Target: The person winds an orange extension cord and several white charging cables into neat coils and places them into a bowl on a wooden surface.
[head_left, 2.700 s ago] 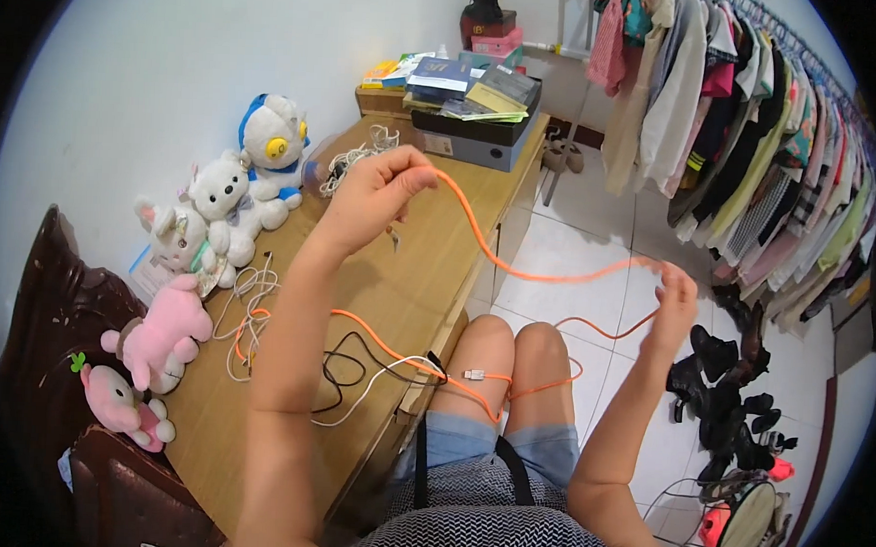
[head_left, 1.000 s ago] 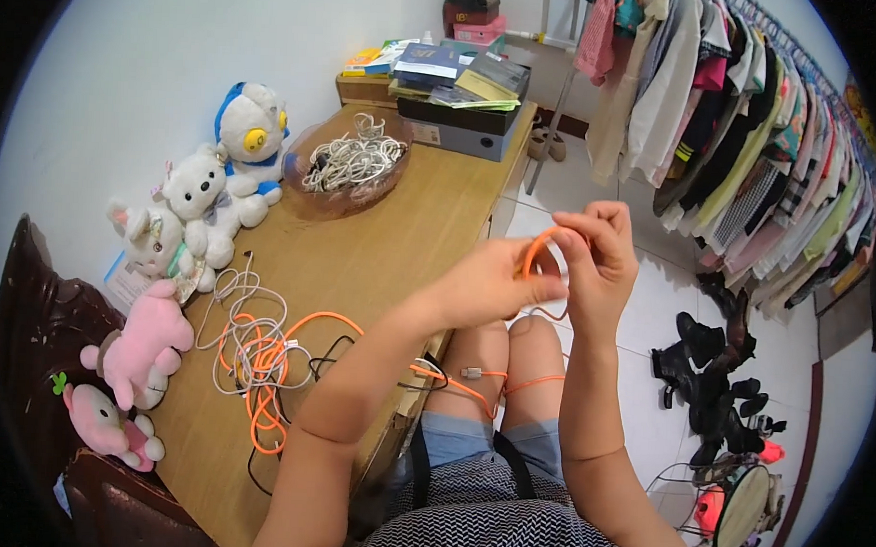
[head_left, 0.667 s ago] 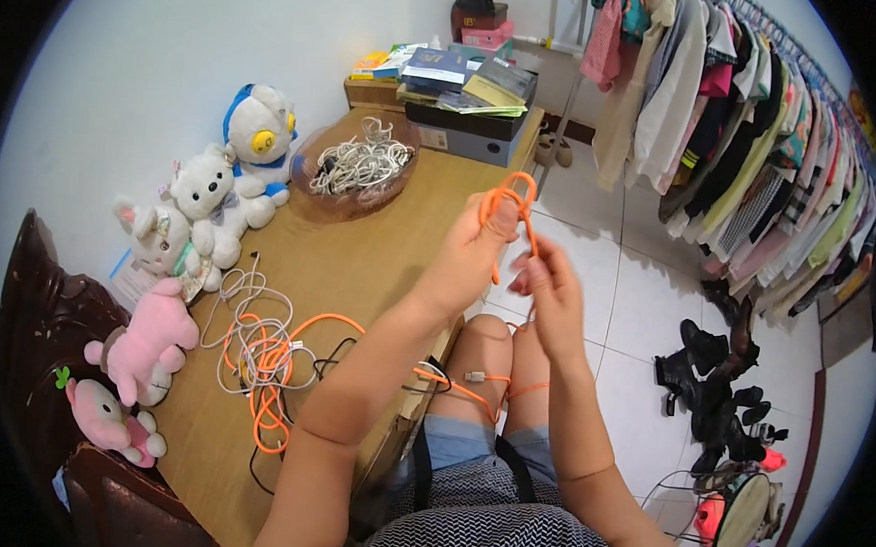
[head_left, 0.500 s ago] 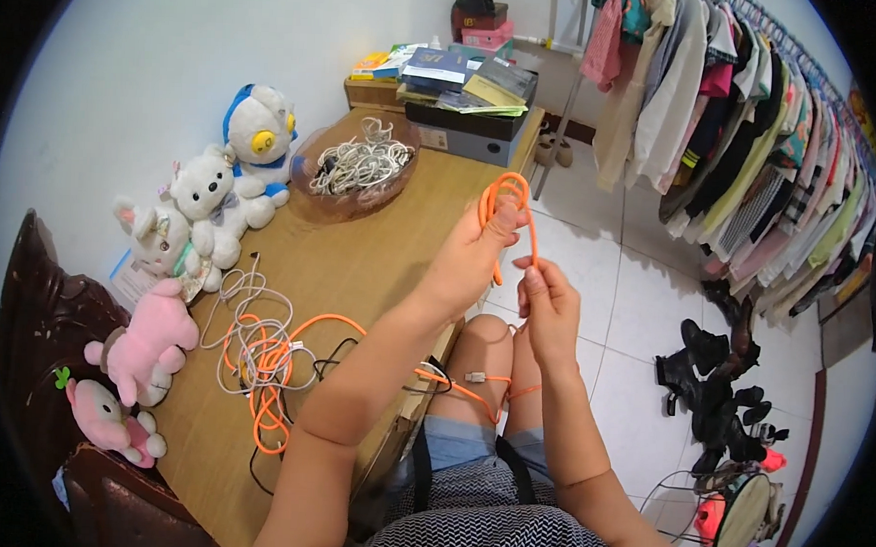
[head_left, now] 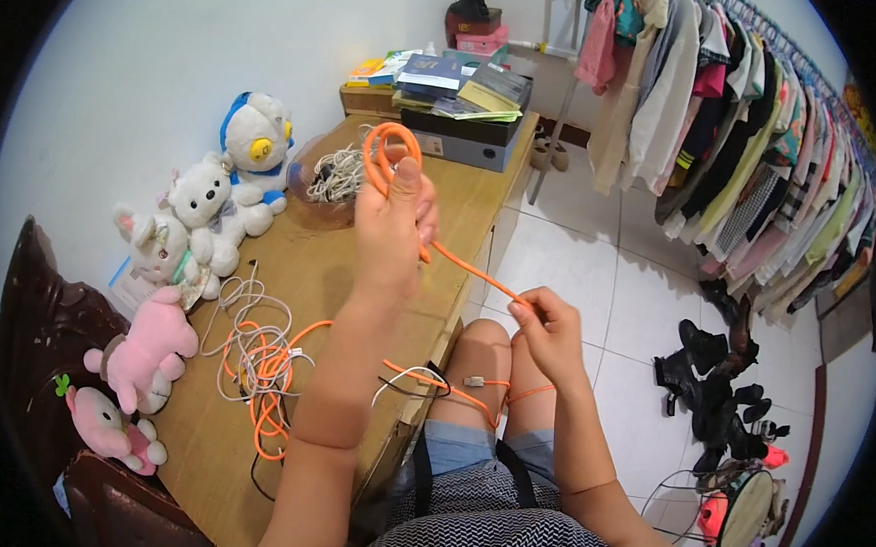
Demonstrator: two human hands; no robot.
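Note:
My left hand [head_left: 398,212] is raised over the wooden desk [head_left: 337,260], its fingers closed around a small coil of orange cable [head_left: 393,130]. From that coil one taut strand runs down to the right, where my right hand [head_left: 550,333] pinches it above my thighs. More orange cable crosses my lap, with a light-coloured plug [head_left: 474,381] lying on one thigh. On the desk left of my forearm is a loose tangle of orange, pale grey and black cables [head_left: 262,349]. My left forearm hides part of it.
Behind my left hand stands a brownish see-through bowl [head_left: 310,214] of white cables. Plush toys [head_left: 156,336] line the desk's left side. A grey box [head_left: 466,151] bears books and papers. Clothes hang on a rack [head_left: 771,140]; black shoes [head_left: 709,379] lie on the tiled floor.
My left hand has moved left and up with the coil, away from my right hand. The strand between them has lengthened and drawn straight. My right hand has dropped slightly.

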